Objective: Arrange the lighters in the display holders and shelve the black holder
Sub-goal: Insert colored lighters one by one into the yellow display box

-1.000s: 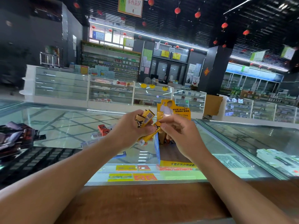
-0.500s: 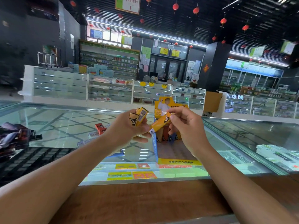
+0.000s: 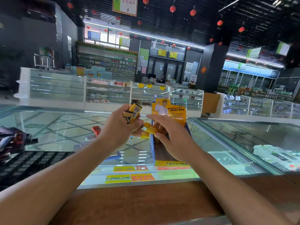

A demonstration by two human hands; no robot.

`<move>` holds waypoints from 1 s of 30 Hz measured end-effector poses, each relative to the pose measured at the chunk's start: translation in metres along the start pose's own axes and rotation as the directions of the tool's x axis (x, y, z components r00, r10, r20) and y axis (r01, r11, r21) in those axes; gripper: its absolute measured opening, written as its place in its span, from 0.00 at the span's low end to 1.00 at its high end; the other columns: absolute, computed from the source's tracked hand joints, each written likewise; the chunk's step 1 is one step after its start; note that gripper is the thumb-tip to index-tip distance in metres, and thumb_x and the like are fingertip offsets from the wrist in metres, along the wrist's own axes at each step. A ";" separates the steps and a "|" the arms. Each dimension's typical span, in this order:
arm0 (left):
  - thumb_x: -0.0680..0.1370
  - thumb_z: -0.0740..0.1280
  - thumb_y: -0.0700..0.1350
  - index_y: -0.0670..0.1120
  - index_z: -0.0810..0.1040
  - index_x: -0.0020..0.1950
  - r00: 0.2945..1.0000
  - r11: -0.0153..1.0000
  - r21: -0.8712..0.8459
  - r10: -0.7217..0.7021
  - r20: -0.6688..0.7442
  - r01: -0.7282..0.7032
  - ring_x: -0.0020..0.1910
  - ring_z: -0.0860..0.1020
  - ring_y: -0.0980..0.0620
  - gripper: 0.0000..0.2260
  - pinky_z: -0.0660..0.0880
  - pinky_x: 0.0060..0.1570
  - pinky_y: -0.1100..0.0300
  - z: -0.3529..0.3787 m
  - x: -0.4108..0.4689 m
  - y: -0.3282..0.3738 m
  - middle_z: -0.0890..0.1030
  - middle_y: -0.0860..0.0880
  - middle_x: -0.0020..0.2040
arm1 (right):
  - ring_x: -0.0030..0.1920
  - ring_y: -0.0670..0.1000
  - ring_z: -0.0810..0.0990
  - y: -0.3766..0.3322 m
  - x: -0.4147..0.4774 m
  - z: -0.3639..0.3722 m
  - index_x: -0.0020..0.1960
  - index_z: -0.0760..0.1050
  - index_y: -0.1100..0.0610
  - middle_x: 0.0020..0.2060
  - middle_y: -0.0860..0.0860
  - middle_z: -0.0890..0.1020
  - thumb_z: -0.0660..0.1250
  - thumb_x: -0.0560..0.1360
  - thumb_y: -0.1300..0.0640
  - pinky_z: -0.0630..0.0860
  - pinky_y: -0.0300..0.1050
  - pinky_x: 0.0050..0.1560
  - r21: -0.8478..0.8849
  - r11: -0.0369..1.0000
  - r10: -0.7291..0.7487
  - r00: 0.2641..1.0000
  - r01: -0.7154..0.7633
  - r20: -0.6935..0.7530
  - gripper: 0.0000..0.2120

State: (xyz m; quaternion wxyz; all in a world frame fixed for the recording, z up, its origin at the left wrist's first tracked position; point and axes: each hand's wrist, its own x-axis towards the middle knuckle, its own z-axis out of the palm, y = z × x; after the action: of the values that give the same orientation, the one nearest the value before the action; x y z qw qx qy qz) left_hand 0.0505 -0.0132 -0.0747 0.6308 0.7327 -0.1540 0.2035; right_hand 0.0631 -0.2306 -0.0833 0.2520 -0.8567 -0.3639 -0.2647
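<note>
Left hand (image 3: pixel 120 129) grips a bundle of yellow lighters (image 3: pixel 133 113), centre frame. Right hand (image 3: pixel 173 138) pinches a single lighter (image 3: pixel 152 130) just above the yellow holder (image 3: pixel 169 163). Black holder (image 3: pixel 29 163) lower left, not yet shelved. Risks: bundle fans out and spills onto the glass counter (image 3: pixel 56 127); single goes in crooked, since the hand hides the slots
</note>
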 end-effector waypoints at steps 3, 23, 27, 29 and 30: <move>0.80 0.72 0.35 0.43 0.77 0.51 0.999 1.000 0.005 -0.018 -0.035 0.018 0.35 0.84 0.46 0.06 0.85 0.41 0.50 -0.003 0.002 -0.003 0.84 0.41 0.39 | 0.65 0.57 0.76 -0.003 0.000 -0.001 0.80 0.62 0.39 0.67 0.51 0.74 0.64 0.84 0.62 0.79 0.60 0.59 -0.068 0.997 -0.036 0.999 0.034 -0.026 0.31; 0.82 0.70 0.44 0.38 0.81 0.52 0.964 0.967 0.106 -0.244 0.106 0.233 0.38 0.87 0.46 0.09 0.86 0.39 0.48 0.002 -0.004 -0.007 0.83 0.35 0.41 | 0.48 0.45 0.83 0.047 -0.004 -0.023 0.61 0.72 0.47 0.46 0.47 0.84 0.73 0.79 0.63 0.78 0.45 0.52 0.270 0.912 0.370 0.902 -0.307 -0.221 0.18; 0.83 0.68 0.40 0.39 0.82 0.52 0.963 0.968 0.057 -0.248 0.103 0.243 0.42 0.87 0.47 0.05 0.86 0.40 0.45 0.002 -0.004 -0.006 0.85 0.39 0.44 | 0.46 0.43 0.82 0.050 -0.003 -0.028 0.60 0.71 0.45 0.46 0.46 0.83 0.73 0.79 0.64 0.75 0.42 0.49 0.211 0.917 0.379 0.903 -0.338 -0.201 0.19; 0.83 0.68 0.40 0.41 0.82 0.55 0.962 0.968 0.056 -0.250 0.108 0.245 0.45 0.87 0.48 0.05 0.86 0.41 0.46 0.003 -0.005 -0.005 0.87 0.41 0.45 | 0.47 0.45 0.82 0.051 -0.004 -0.028 0.60 0.71 0.44 0.46 0.46 0.83 0.73 0.79 0.64 0.77 0.46 0.50 0.174 0.918 0.386 0.903 -0.356 -0.189 0.19; 0.83 0.68 0.40 0.42 0.82 0.57 0.962 0.968 0.060 -0.248 0.116 0.243 0.46 0.88 0.49 0.05 0.86 0.41 0.46 0.003 -0.005 -0.005 0.87 0.42 0.45 | 0.47 0.45 0.81 0.052 -0.004 -0.028 0.60 0.71 0.44 0.46 0.45 0.82 0.73 0.79 0.64 0.77 0.46 0.50 0.161 0.919 0.387 0.902 -0.360 -0.193 0.19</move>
State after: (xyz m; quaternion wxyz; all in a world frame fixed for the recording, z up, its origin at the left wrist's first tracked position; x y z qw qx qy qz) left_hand 0.0486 -0.0152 -0.0814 0.6240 0.7712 -0.0957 0.0820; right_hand 0.0924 -0.2817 -0.0772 0.3888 -0.8589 -0.1777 -0.2821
